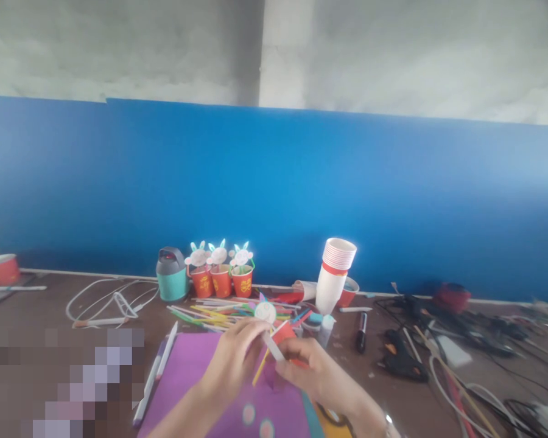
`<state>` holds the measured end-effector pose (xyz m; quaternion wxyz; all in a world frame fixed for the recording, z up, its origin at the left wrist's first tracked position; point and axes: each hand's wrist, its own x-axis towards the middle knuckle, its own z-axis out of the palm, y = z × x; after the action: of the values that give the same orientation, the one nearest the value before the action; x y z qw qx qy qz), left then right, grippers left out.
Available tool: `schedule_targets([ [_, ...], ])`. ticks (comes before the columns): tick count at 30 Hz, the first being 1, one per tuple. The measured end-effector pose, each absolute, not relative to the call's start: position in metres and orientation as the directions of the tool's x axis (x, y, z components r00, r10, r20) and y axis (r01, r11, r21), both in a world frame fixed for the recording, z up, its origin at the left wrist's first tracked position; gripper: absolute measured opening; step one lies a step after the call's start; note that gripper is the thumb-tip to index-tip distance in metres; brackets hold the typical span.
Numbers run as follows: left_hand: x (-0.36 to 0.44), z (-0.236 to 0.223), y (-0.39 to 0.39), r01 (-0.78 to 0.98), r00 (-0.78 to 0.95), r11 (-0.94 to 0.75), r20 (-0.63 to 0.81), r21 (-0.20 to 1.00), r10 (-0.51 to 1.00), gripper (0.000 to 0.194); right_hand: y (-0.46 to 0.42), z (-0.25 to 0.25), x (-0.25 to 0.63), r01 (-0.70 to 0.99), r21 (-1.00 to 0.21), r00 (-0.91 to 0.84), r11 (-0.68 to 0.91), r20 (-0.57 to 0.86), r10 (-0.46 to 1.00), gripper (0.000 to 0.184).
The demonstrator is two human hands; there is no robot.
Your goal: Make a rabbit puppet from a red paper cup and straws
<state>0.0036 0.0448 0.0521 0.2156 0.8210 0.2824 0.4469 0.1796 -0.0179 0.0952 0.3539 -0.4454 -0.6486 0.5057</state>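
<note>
Above a purple sheet [182, 371], my left hand [235, 350] pinches the upper end of a short white strip [273, 347]. At the strip's lower end, the fingers of my right hand [308, 365] are closed. A red paper cup [284, 331] shows just behind the strip, partly covered by my right fingers; what supports it I cannot tell. Close beyond my left fingertips is a round white paper face [265, 312] with coloured ears. A yellow stick [260, 368] slants down between my hands. Two small round paper pieces [249, 415] lie on the purple sheet.
Three red cups [221, 281] with paper rabbit faces stand at the back beside a teal container [172, 283]. Many coloured sticks [205, 311] lie before them. A stack of white cups [332, 286] stands right of centre. Further right are a marker [361, 331], a glue gun [402, 356] and tangled cables.
</note>
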Motion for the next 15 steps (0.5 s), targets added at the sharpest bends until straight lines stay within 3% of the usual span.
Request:
schedule_targets([
  [3, 0.008, 0.047, 0.05, 0.281, 0.33, -0.611, 0.524, 0.74, 0.785, 0.016, -0.019, 0.098, 0.182, 0.203, -0.974, -0.363, 0.101, 0.021, 0.932, 0.031],
  [6, 0.01, 0.049, 0.05, 0.277, 0.31, -0.566, 0.485, 0.777, 0.818, 0.017, -0.018, 0.093, 0.184, 0.188, -0.976, -0.358, 0.111, 0.038, 0.933, 0.03],
  [10, 0.008, 0.059, 0.039, 0.306, 0.302, -0.717, 0.651, 0.626, 0.697, 0.038, -0.013, 0.085, 0.179, 0.295, -0.942, -0.227, 0.159, 0.092, 0.969, 0.031],
  [15, 0.013, 0.057, 0.027, 0.298, 0.397, -0.809, 0.705, 0.506, 0.587, 0.03, -0.008, 0.075, 0.174, 0.429, -0.869, -0.11, 0.245, 0.219, 0.969, 0.036],
])
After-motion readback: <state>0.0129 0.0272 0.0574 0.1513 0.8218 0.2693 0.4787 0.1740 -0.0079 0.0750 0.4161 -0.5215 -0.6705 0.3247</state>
